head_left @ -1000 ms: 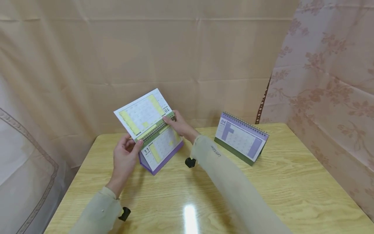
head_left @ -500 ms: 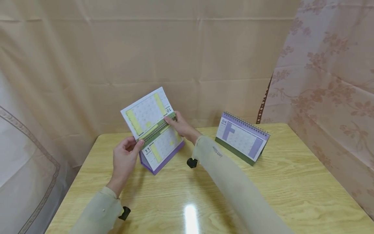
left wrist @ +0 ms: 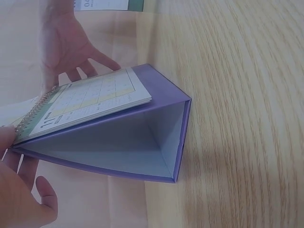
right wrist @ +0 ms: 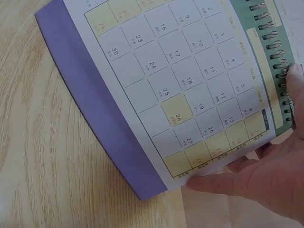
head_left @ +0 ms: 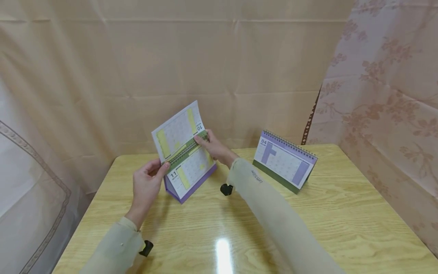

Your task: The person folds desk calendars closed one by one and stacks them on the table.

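Observation:
A desk calendar (head_left: pixel 191 171) with a purple base stands on the table at left of centre. Its page marked 11 faces front, while the page marked 10 (head_left: pixel 179 131) stands raised beyond the spiral binding (left wrist: pixel 35 111). My left hand (head_left: pixel 148 184) pinches the left end of the binding, thumb on top. At the right end, my right hand (head_left: pixel 216 147) grips the calendar, its thumb on the green strip beside the rings. In the right wrist view a finger lies along the side edge of the page grid (right wrist: pixel 190 95). The base's hollow, open side shows in the left wrist view.
A second desk calendar (head_left: pixel 284 161), showing 04 with a purple header and green base, stands to the right on the wooden table (head_left: pixel 308 228). A beige curtain (head_left: pixel 219 68) hangs behind, with a floral curtain (head_left: pixel 386 95) at right.
The raised page 10 has swung more upright and rightward over the binding. Both hands keep their hold at the ends of the calendar. The second calendar stays in place.

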Demonstrator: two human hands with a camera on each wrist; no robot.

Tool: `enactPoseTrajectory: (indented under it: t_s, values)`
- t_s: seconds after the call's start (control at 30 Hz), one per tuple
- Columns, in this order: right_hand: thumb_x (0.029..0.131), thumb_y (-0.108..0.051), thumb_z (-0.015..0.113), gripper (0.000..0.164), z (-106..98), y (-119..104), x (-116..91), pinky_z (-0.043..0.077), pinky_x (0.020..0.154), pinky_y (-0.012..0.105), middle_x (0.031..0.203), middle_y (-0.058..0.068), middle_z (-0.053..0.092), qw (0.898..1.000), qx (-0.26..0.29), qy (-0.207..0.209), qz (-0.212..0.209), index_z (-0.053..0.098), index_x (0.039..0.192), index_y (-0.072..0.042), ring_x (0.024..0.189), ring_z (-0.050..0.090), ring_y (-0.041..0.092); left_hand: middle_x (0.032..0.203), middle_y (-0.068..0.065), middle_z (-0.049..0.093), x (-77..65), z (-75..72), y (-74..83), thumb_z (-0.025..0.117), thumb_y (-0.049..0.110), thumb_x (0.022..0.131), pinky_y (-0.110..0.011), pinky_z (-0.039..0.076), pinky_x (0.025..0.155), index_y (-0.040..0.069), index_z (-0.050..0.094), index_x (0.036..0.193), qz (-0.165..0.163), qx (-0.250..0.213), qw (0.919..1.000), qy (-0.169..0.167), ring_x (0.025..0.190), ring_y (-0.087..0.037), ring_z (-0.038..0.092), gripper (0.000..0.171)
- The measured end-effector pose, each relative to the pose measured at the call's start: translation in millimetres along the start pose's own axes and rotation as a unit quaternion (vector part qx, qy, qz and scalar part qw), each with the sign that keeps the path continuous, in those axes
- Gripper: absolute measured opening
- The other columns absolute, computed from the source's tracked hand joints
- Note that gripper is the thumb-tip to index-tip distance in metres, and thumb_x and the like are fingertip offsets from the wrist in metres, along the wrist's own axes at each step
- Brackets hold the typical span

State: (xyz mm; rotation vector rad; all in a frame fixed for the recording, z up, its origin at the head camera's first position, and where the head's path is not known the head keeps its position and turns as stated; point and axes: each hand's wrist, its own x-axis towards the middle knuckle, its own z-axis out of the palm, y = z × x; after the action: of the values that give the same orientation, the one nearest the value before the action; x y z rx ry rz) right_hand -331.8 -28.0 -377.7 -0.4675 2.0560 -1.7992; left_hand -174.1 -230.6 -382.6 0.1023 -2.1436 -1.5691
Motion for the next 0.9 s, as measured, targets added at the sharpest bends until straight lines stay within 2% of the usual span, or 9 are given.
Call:
enactPoseTrajectory:
  t_s: [0.2, 0.37, 0.5, 0.73, 0.9]
  values:
    - [0.102, -0.045, 0.057, 0.049, 2.3, -0.6, 0.2, 0.047, 0.076, 0.038, 0.110, 0.009, 0.066, 1.000, -0.007, 0.024, -0.006, 0.038, 0.139, -0.020, 0.086, 0.064, 0.023, 0.105, -0.015, 0.075, 1.0, -1.3, -1.7, 0.074, 0.022, 0.095, -0.027, 0.059, 0.075, 0.002, 0.074, 0.115, 0.001, 0.004, 1.0000, -0.006, 0.085, -0.015, 0.069, 0.028]
    - [0.102, -0.037, 0.061, 0.045, 2.9, -2.2, 1.1, 0.051, 0.085, 0.037, 0.114, 0.010, 0.064, 0.998, -0.025, 0.047, -0.037, 0.043, 0.136, -0.013, 0.095, 0.064, 0.024, 0.105, -0.016, 0.075, 1.9, -1.8, -1.4, 0.075, 0.020, 0.095, -0.023, 0.058, 0.072, 0.001, 0.074, 0.115, -0.003, 0.015, 0.9999, -0.004, 0.084, -0.012, 0.069, 0.028]
    - [0.101, -0.031, 0.066, 0.045, -2.1, -5.0, -1.7, 0.051, 0.090, 0.040, 0.119, 0.013, 0.064, 0.996, -0.038, 0.058, -0.058, 0.046, 0.136, -0.011, 0.101, 0.062, 0.026, 0.103, -0.019, 0.075, 2.3, -1.3, -0.8, 0.075, 0.015, 0.094, -0.020, 0.057, 0.069, -0.002, 0.074, 0.113, -0.001, 0.014, 0.9999, -0.002, 0.080, -0.010, 0.069, 0.025]
    - [0.102, -0.030, 0.063, 0.038, -17.3, -8.5, -5.5, 0.046, 0.103, 0.050, 0.134, 0.016, 0.053, 0.996, -0.048, 0.037, -0.058, 0.049, 0.132, -0.010, 0.124, 0.051, 0.030, 0.099, -0.020, 0.075, 1.9, -0.6, 1.3, 0.074, 0.012, 0.094, -0.021, 0.057, 0.067, -0.003, 0.074, 0.109, -0.004, 0.010, 0.9999, 0.000, 0.075, -0.011, 0.068, 0.021]
    - [0.104, -0.042, 0.056, 0.039, -25.3, -11.6, -6.5, 0.045, 0.105, 0.052, 0.132, 0.015, 0.055, 0.998, -0.048, 0.018, -0.038, 0.050, 0.128, -0.012, 0.122, 0.055, 0.032, 0.099, -0.017, 0.075, 0.6, -1.5, 2.4, 0.074, 0.018, 0.095, -0.019, 0.055, 0.068, -0.001, 0.075, 0.109, -0.003, 0.016, 0.9999, -0.004, 0.078, -0.013, 0.068, 0.023]
